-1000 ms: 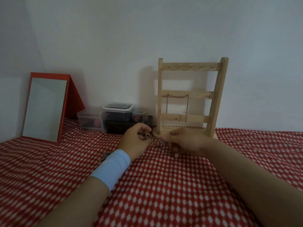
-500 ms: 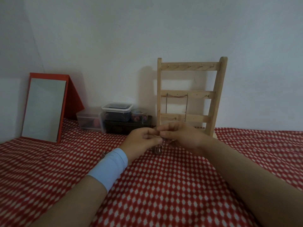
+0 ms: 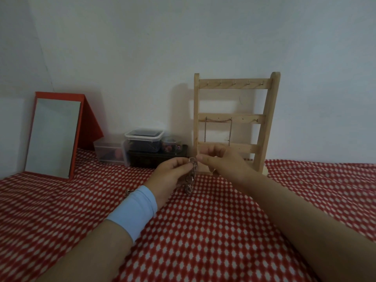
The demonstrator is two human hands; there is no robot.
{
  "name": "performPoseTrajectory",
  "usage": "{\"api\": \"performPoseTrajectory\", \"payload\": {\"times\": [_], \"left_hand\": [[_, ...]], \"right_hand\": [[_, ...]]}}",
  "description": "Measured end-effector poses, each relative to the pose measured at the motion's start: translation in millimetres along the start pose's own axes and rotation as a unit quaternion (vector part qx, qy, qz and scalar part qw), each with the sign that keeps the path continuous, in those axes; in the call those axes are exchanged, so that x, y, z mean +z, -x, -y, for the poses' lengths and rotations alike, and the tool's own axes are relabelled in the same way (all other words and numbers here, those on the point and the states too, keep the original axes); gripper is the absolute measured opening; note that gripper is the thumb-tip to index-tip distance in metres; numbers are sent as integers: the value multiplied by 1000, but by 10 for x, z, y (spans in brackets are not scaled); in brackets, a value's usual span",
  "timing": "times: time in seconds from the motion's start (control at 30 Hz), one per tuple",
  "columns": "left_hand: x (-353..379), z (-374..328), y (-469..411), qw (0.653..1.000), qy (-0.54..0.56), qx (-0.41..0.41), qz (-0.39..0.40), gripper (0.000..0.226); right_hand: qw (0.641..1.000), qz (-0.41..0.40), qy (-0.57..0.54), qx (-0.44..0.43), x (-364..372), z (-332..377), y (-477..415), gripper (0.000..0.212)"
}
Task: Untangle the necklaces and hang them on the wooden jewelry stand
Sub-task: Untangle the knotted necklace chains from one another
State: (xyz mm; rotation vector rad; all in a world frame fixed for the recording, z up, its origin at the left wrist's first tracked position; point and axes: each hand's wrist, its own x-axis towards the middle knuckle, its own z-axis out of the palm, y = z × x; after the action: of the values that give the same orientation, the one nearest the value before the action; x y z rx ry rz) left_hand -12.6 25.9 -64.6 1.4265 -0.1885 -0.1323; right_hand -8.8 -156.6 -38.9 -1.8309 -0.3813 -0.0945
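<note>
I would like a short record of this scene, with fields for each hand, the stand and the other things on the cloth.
left hand: grips the held necklace, which hangs down from it
right hand: pinches its upper end
stand: upright by the wall; one chain hangs on the middle bar; top hooks bare
other things: red-framed mirror, plastic boxes, red checked cloth

Red-and-white dotted cloth (image 3: pixel 203 231), pale wooden stand (image 3: pixel 270 119), red-framed mirror (image 3: pixel 53 137), blue wristband (image 3: pixel 134 210)
</note>
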Motion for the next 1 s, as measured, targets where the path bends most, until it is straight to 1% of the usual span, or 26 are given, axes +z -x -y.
{"api": "performPoseTrajectory", "payload": {"times": [0.07, 0.1, 0.17, 0.2, 0.27, 0.33, 0.37, 0.4, 0.47, 0.53, 0.6, 0.63, 0.7, 0.77, 0.83, 0.87, 0.93, 0.97, 1.0], "left_hand": [[1, -24, 16, 998, 65, -12, -6, 16], [5, -31, 23, 996, 86, -16, -6, 16], [8, -51, 31, 995, 95, -22, -4, 20], [10, -60, 35, 996, 89, -24, -3, 22], [2, -59, 28, 997, 68, -25, -7, 22], [-21, -50, 21, 999, 28, -16, -28, 17], [-36, -47, 14, 999, 8, -10, -40, 13], [-50, -48, 11, 999, -2, -7, -50, 10], [-69, -59, 14, 998, -9, -6, -62, 11], [-75, -50, 1, 994, -81, 24, -64, 24], [-45, -17, 5, 983, -169, 59, -34, 38], [-20, -1, 10, 974, -216, 65, -12, 42], [10, 47, 30, 941, -328, 70, 39, 44], [3, 99, 42, 884, -452, 79, 88, 38], [-6, 111, 43, 827, -543, 105, 104, 30], [-6, 96, 50, 815, -559, 116, 100, 26], [-16, 61, 63, 807, -568, 141, 82, 15], [-27, 48, 66, 796, -579, 159, 72, 10], [-40, 41, 79, 784, -593, 170, 65, 9]], "right_hand": [[999, 37, 24, 7, -10, 11, 8, 37], [996, 57, 66, 6, 6, 15, 17, 42], [988, 67, 140, -17, 71, 19, 28, 42], [987, 56, 147, -28, 104, 20, 28, 38], [991, 39, 124, -32, 117, 14, 12, 24], [994, 45, 95, -8, 65, 0, 12, 9], [995, 50, 87, 3, 31, -2, 14, 9], [995, 50, 86, 14, 4, -9, 13, 13], [994, 50, 89, 26, -19, -16, 12, 20], [996, 53, 58, 37, -4, -24, 2, 22], [997, 52, 23, 51, 26, -17, -6, 23], [997, 51, 29, 54, 33, -7, -13, 23], [992, 56, 96, 56, 14, 23, -17, 22], [974, 91, 198, 57, -45, 63, -5, 24], [940, 164, 293, 60, -109, 80, 7, 15], [918, 210, 329, 68, -123, 72, 6, 10], [881, 275, 379, 72, -115, 31, -6, 18], [874, 281, 392, 63, -108, 7, -21, 23], [875, 274, 397, 49, -104, -6, -30, 25]]}}
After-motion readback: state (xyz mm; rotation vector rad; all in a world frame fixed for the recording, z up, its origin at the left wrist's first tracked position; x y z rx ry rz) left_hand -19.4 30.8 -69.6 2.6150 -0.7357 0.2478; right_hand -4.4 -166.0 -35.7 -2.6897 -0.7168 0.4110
